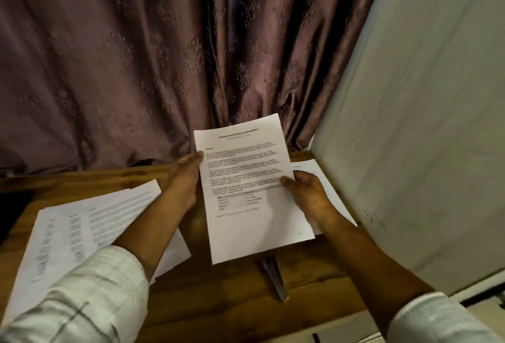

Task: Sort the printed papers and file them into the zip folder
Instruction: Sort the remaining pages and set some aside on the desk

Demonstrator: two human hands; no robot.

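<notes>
Paper sits between both hands: we hold one printed sheet (246,186) lifted off the desk (218,301), over its middle and slightly askew. Its long axis runs away from us, from the near edge towards the curtain (136,69). Our left hand (183,178) meets the sheet's left edge high up, one tip on the face and the rest hidden behind. Our right hand (306,192) pinches the right edge lower down, thumb flat on the text, fingers curled under. The sheet is white, with a centred heading, several blocks of text and a small table near the bottom, all too blurred to read. A fanned pile of printed papers (82,230) lies at the desk's left edge, nearer the left hand, and a single page (314,170) lies by the right edge beneath the right hand. We judge the sheet belongs on one of them. A dark pointed object (274,277) shows below the sheet; we cannot make out a zip folder.
</notes>
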